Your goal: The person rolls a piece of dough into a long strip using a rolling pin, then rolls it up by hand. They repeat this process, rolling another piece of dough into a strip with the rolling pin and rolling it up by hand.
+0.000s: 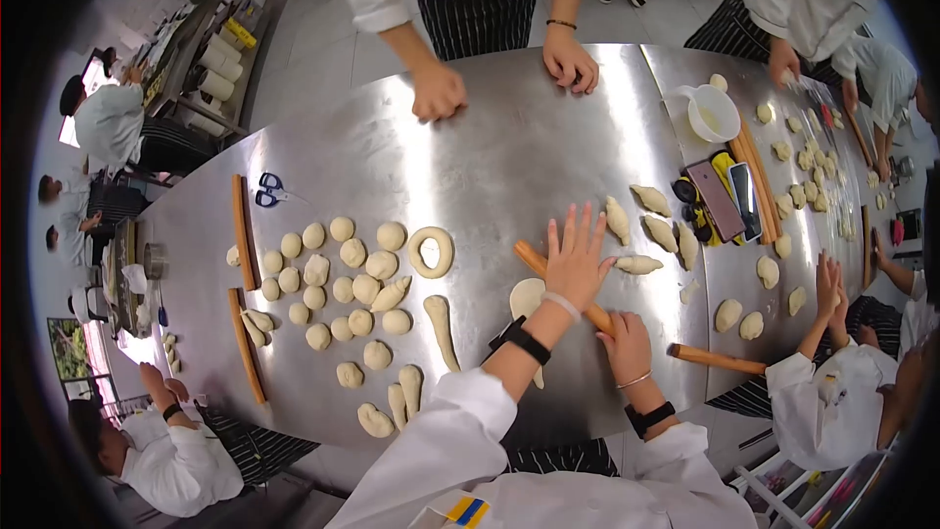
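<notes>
A wooden rolling pin (530, 257) lies slantwise on the steel table. My left hand (576, 260) rests palm down across its middle, fingers straight and spread. Around the pin's near end, the fingers of my right hand (629, 347) are closed. A flattened piece of dough (527, 296) lies to the left of the pin, partly hidden by my left wrist; a strip of it shows lower down. Several spindle-shaped dough pieces (650, 200) sit just beyond and to the right of my left hand. Left of the pin are a dough ring (431, 253) and a long tapered dough piece (442, 331).
Several dough balls (366, 289) cover the table's left side, near two rolling pins (243, 233) and blue-handled scissors (268, 190). A white bowl (712, 114) and phones (716, 198) stand to the right. Another rolling pin (718, 360) lies near the front edge. Co-workers surround the table.
</notes>
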`<state>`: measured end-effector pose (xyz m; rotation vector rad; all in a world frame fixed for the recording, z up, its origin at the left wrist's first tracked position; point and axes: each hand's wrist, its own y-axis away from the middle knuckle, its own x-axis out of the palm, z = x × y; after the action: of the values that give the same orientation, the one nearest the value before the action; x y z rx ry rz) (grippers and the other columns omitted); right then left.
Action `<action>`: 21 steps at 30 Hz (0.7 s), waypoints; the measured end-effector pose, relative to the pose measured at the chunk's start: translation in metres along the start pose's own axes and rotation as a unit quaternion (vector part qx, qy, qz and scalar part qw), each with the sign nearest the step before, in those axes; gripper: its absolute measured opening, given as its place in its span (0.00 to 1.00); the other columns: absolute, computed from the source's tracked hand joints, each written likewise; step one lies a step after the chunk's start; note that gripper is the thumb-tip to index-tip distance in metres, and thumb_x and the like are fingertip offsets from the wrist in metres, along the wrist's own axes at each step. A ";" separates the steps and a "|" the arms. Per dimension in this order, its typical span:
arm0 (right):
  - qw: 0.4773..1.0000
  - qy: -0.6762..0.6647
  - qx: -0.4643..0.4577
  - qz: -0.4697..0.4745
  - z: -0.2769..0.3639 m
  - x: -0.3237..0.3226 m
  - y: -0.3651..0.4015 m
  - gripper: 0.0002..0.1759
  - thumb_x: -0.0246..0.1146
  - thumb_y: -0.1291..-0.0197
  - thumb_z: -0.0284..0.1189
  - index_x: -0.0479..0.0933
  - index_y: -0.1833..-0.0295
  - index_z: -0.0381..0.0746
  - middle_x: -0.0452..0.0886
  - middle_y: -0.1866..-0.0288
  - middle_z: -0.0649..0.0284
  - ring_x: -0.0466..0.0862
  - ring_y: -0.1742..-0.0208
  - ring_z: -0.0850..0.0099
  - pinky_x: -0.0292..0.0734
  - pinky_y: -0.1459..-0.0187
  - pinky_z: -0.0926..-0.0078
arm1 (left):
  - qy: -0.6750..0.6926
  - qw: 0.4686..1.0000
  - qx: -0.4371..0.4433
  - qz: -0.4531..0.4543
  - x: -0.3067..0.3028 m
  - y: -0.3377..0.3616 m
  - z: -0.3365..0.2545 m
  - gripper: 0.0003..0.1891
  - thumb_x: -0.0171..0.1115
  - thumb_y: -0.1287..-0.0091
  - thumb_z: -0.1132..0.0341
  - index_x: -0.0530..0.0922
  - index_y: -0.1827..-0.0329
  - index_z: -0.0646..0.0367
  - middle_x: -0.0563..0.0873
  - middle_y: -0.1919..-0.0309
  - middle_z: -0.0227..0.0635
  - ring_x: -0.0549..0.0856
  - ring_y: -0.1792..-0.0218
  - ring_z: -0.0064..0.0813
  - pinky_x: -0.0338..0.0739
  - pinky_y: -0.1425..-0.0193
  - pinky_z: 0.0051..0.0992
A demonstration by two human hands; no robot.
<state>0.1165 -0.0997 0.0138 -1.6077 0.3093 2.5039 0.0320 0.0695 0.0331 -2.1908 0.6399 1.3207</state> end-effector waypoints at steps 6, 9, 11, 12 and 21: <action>0.971 0.022 -0.236 -0.011 0.055 -0.055 -0.061 0.18 0.67 0.52 0.32 0.76 0.53 0.43 0.76 0.57 0.67 0.75 0.52 0.68 0.66 0.48 0.62 | -0.015 0.994 -0.106 -0.004 -0.075 0.127 0.017 0.26 0.62 0.40 0.56 0.71 0.43 0.62 0.77 0.51 0.42 0.74 0.47 0.40 0.62 0.38 0.43; 0.922 0.016 -0.387 0.006 0.058 -0.047 -0.093 0.16 0.66 0.51 0.32 0.77 0.54 0.44 0.77 0.58 0.69 0.75 0.52 0.70 0.65 0.43 0.63 | -0.045 0.977 -0.206 0.034 -0.045 0.192 0.012 0.22 0.61 0.39 0.61 0.71 0.44 0.62 0.77 0.52 0.42 0.76 0.51 0.39 0.67 0.46 0.38; 0.889 0.005 -0.457 0.028 0.052 -0.029 -0.107 0.15 0.66 0.50 0.33 0.77 0.55 0.45 0.77 0.59 0.69 0.75 0.52 0.70 0.63 0.40 0.63 | -0.045 0.960 -0.272 0.041 -0.034 0.205 0.003 0.19 0.58 0.39 0.69 0.71 0.44 0.63 0.77 0.51 0.41 0.76 0.53 0.39 0.70 0.52 0.34; 0.886 0.022 -0.459 0.057 0.047 -0.022 -0.113 0.18 0.66 0.50 0.34 0.77 0.52 0.45 0.76 0.55 0.69 0.74 0.47 0.70 0.60 0.36 0.61 | -0.047 0.958 -0.281 0.039 -0.029 0.202 0.002 0.19 0.58 0.39 0.69 0.71 0.44 0.63 0.77 0.51 0.41 0.76 0.53 0.39 0.70 0.52 0.34; 0.906 0.122 -0.397 0.080 0.100 0.019 -0.144 0.34 0.57 0.39 0.49 0.63 0.30 0.46 0.57 0.26 0.65 0.49 0.23 0.61 0.44 0.28 0.47 | -0.112 0.951 -0.284 -0.050 -0.043 0.178 0.033 0.32 0.66 0.44 0.58 0.68 0.38 0.63 0.73 0.41 0.40 0.73 0.45 0.40 0.68 0.44 0.34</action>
<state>0.0550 0.0651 0.0233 -2.2454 -0.6837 2.7215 -0.1185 -0.0396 0.0275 -2.4022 0.0528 1.8332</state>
